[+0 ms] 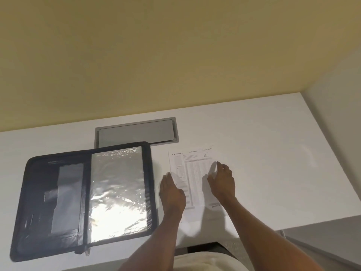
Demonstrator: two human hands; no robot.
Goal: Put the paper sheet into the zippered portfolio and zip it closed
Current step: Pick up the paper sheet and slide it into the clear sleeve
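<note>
Your paper sheet [197,173] lies flat on the surface [273,153] right of centre, just beside the open zippered portfolio [88,196] at lower left. Your left hand [172,190] and right hand [222,184] rest over it, fingers relaxed, gripping nothing. A grey cable hatch [136,133] sits above.

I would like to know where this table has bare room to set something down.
The widest bare patch of table lies right of the paper sheet. A smaller strip runs behind the portfolio, left of the grey hatch. Portfolio and sheet leave only a narrow gap, the left hand beside it; the right hand is over the sheet.
</note>
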